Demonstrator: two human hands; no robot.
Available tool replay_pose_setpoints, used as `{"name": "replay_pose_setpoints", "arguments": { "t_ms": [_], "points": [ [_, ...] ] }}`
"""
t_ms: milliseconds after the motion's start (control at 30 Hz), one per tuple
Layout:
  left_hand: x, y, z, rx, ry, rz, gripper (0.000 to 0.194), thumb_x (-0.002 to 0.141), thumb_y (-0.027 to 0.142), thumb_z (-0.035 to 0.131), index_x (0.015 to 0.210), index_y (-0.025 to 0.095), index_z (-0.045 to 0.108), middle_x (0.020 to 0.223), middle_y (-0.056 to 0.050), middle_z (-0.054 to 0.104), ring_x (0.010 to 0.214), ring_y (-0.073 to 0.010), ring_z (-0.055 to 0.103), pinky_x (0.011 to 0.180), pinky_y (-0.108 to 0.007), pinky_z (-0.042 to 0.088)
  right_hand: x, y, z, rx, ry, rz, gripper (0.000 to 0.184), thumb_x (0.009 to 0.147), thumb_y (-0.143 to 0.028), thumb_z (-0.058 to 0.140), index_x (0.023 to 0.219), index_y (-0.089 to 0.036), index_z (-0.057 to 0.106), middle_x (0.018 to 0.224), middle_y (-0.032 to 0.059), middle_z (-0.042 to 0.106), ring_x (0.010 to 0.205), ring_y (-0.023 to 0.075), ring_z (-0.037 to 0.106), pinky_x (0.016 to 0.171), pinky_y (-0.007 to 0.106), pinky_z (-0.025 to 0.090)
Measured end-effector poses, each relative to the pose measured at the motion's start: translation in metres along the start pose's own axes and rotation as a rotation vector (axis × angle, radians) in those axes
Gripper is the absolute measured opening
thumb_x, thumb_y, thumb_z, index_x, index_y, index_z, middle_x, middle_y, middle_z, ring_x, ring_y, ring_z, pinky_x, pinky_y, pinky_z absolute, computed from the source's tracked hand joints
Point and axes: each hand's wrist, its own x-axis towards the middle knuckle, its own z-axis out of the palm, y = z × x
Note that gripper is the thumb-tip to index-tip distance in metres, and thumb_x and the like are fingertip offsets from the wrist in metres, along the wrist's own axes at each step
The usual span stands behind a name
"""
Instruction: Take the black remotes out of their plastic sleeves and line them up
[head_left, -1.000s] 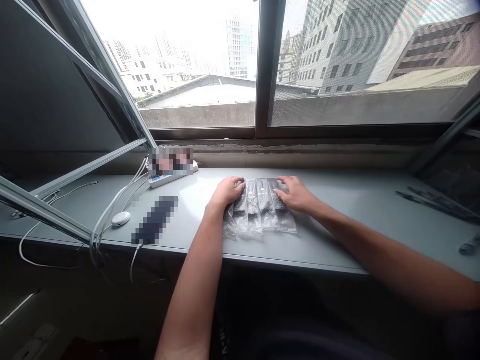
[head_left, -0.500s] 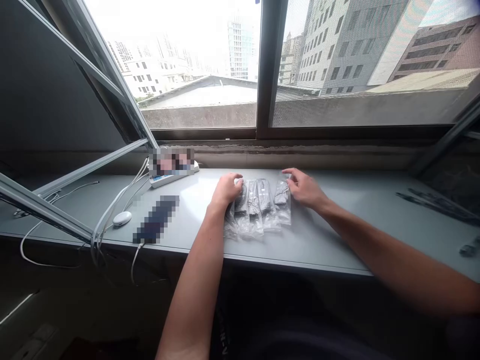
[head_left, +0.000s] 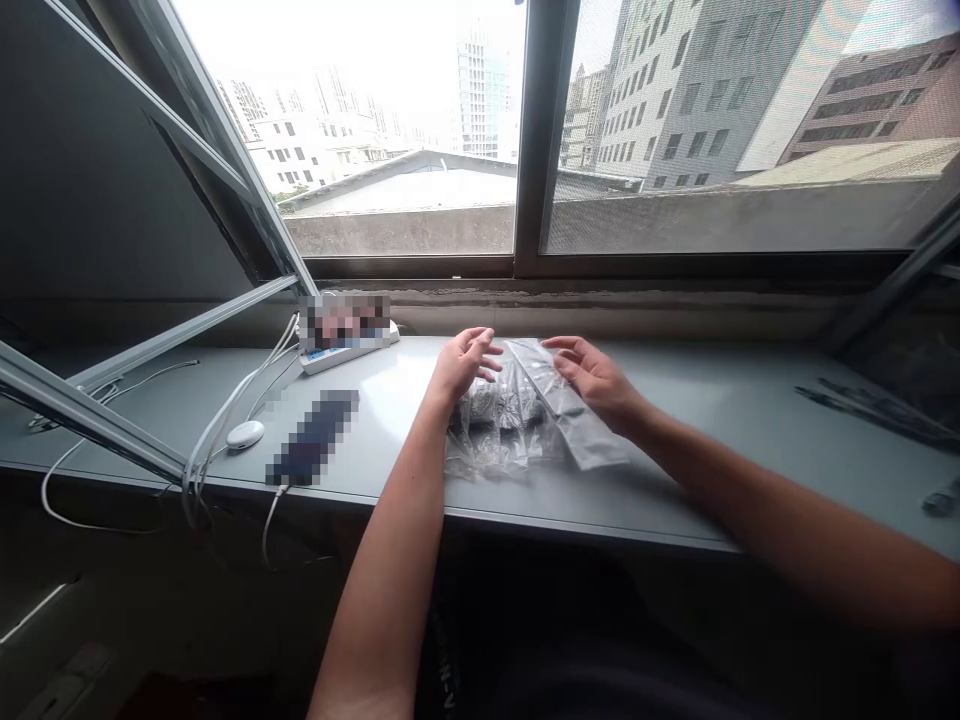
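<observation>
Over the desk, a clear bag is clamped in the right hand; the left hand is spread, its grip apart. Dragging across neighbouring bags is best avoided.

Daylight glares through the window and off the desk, leaving the bottom dim.

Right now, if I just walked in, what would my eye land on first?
Probably the bright window across the top, with buildings outside. Below it, on the pale table, the right hand holds a slanted plastic bag beside clear bags with dark contents; the left hand is at their left. Farther left lies a white power strip.
</observation>
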Motion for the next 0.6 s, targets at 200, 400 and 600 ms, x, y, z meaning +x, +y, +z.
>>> {"name": "replay_pose_setpoints", "arguments": {
  "t_ms": [200, 400, 600],
  "points": [
    [-0.006, 0.003, -0.004, -0.097, -0.173, -0.117, 0.056, 0.079, 0.055, 0.096, 0.112, 0.011, 0.082, 0.093, -0.010, 0.078, 0.070, -0.0125, 0.070, 0.065, -0.025, 0.060, -0.010, 0.001, 0.012, 0.001, -0.177, 0.032, 0.043, 0.104, -0.043, 0.074, 0.142, -0.023, 0.066, 0.082, -0.0039, 0.055, 0.066, 0.0136, 0.047, 0.058, 0.026, 0.043],
    [-0.005, 0.003, -0.005, -0.111, -0.036, -0.027, 0.055, 0.070, 0.053, 0.101, 0.104, 0.012, 0.087, 0.093, -0.010, 0.081, 0.068, -0.0109, 0.065, 0.062, -0.024, 0.056, -0.010, -0.001, 0.015, 0.297, -0.175, 0.282, 0.058, 0.097, -0.034, 0.083, 0.151, -0.028, 0.060, 0.114, 0.0050, 0.072, 0.087, 0.0188, 0.071, 0.073, 0.030, 0.061],
    [-0.004, 0.007, -0.007, -0.203, 0.093, -0.041, 0.060, 0.065, 0.050, 0.104, 0.109, 0.014, 0.085, 0.102, -0.010, 0.083, 0.075, -0.0130, 0.070, 0.068, -0.026, 0.061, -0.012, -0.004, 0.017, 0.387, -0.368, 0.384, 0.039, 0.098, -0.038, 0.083, 0.126, -0.015, 0.072, 0.117, 0.0160, 0.079, 0.083, 0.0221, 0.077, 0.062, 0.028, 0.061]
  ]
}}
